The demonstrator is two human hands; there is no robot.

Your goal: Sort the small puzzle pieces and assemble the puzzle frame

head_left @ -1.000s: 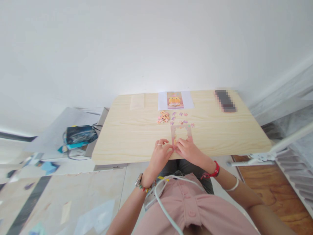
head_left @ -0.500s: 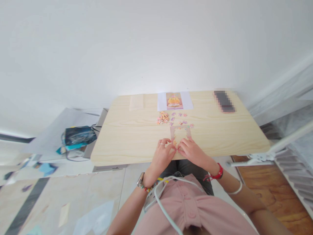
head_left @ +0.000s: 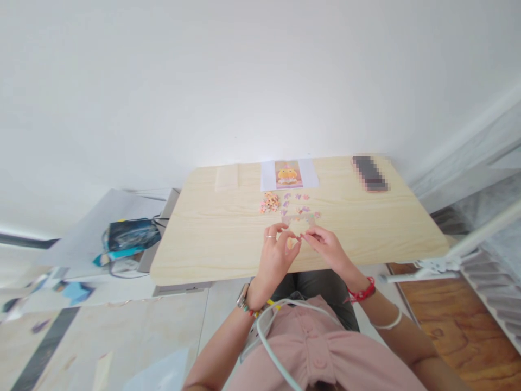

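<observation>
My left hand (head_left: pixel 277 252) and my right hand (head_left: pixel 329 251) meet just above the near part of a partly assembled jigsaw puzzle (head_left: pixel 287 219). Between their fingertips is a tiny puzzle piece (head_left: pixel 301 237), pinched from both sides and mostly covered by the fingers. The puzzle's border lies on the table with a bare middle; my hands hide its lower part. Several loose purple and pink puzzle pieces (head_left: pixel 286 204) lie spread beyond it. To their left sits a heap of orange and pink pieces (head_left: pixel 270 202).
A printed picture sheet (head_left: pixel 288 175) lies at the back of the wooden table (head_left: pixel 211 233), beside a pale flat packet (head_left: pixel 227 178). At the right back is a blurred-out phone (head_left: pixel 370 174). A black and blue bag (head_left: pixel 133 238) stands left of the table; a white cable (head_left: pixel 264 336) crosses my lap.
Both hands have lifted off the puzzle's near edge and moved slightly away from my body, with a small piece now between the fingertips. The view has tilted up a little.
</observation>
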